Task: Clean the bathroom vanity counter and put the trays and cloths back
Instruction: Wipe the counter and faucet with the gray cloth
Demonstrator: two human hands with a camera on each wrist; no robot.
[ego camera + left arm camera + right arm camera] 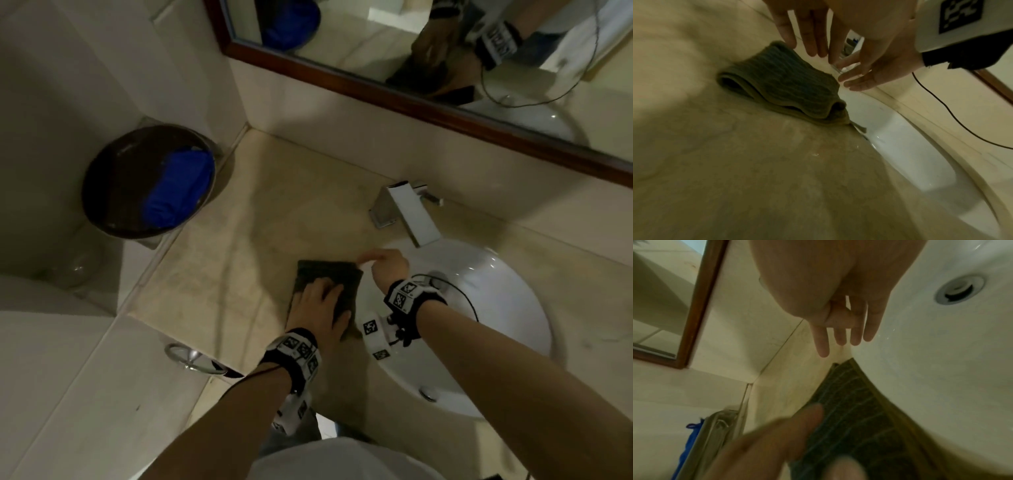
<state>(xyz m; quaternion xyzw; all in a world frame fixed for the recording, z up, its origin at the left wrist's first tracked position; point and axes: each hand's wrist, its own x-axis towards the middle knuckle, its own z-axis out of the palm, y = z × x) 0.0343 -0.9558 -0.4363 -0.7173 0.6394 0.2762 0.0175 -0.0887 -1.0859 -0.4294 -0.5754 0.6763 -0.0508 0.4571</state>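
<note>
A dark green striped cloth [346,277], folded, lies on the beige vanity counter [239,240] against the left rim of the basin. My left hand [322,301] lies flat on the cloth with its fingers straight; its fingers [809,40] reach the cloth's [781,84] far edge. My right hand [383,262] is open over the basin rim. Its straight fingers [851,76] point at the cloth's far right corner. In the right wrist view the fingers [844,334] hang just beyond the cloth [855,418]; I cannot tell if they touch it.
The white basin [496,308] with its drain [960,290] sits at the right, a chrome faucet [407,209] behind it. A dark round basket [113,192] holding a blue cloth [178,188] stands beyond the counter's left end. A wood-framed mirror [376,92] runs along the back wall.
</note>
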